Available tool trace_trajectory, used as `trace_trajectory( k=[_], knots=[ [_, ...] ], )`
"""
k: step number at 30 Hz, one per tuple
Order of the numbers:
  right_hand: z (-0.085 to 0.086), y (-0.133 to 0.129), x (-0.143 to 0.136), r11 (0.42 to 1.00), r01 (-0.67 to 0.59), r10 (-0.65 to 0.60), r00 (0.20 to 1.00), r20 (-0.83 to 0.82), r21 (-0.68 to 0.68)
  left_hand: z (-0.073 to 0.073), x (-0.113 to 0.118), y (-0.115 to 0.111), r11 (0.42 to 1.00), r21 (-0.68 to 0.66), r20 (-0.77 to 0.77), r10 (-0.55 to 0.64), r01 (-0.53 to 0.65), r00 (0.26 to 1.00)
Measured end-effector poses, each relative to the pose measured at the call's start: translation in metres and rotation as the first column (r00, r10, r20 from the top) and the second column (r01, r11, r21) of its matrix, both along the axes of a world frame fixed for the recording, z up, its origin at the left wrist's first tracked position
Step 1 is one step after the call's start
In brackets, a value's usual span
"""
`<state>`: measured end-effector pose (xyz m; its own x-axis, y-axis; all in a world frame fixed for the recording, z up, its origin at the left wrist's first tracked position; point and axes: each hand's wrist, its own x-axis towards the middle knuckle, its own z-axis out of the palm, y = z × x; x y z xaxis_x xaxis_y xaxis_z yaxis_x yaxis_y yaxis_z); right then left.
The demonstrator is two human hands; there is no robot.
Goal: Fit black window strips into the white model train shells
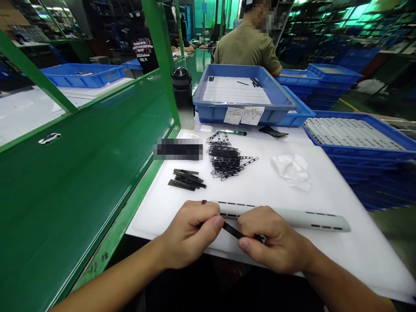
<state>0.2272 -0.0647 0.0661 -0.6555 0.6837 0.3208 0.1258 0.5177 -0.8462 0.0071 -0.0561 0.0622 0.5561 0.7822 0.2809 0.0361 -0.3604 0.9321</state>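
Observation:
My left hand (pixel 196 232) and my right hand (pixel 271 238) are both closed on a thin dark strip (pixel 232 230), one at each end, near the table's front edge. Just behind them lies a long pale-grey slotted bar (pixel 292 218), its middle partly covered by my right hand. Short dark slots run along it near both ends. Farther back is a heap of black frame-like strips (pixel 225 160). Left of it lies a small pile of dark flat strips (pixel 186 180).
On the white tabletop (pixel 328 186) are crumpled white tissue (pixel 291 171), a green-handled cutter (pixel 232 132) and a dark packet (pixel 273 132). A blue tray (pixel 247 110) and a bottle (pixel 182 95) stand behind. Stacked blue trays (pixel 364 151) are right; a green partition (pixel 97 173) is left. A person (pixel 245 47) sits beyond.

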Motion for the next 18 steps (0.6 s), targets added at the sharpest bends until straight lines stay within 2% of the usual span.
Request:
trace_trajectory(
  k=[6,12,18],
  knots=[
    [-0.0013,-0.0028,-0.0015,0.989,0.004,-0.005,1.0,-0.01,-0.146,0.0045,0.0054,-0.0019,0.997,-0.069,-0.021,-0.043,0.041,0.999],
    [0.0033,0.0018,-0.0019,0.999,-0.002,0.003,1.0,0.018,-0.052,0.0044,0.0095,-0.0027,0.995,-0.084,-0.076,-0.064,0.057,0.995],
    [0.0034,0.0023,0.0011,0.997,-0.025,0.027,0.999,0.03,-0.072,0.0059,0.006,0.0,0.999,-0.006,-0.124,-0.044,0.044,0.991]
  ],
)
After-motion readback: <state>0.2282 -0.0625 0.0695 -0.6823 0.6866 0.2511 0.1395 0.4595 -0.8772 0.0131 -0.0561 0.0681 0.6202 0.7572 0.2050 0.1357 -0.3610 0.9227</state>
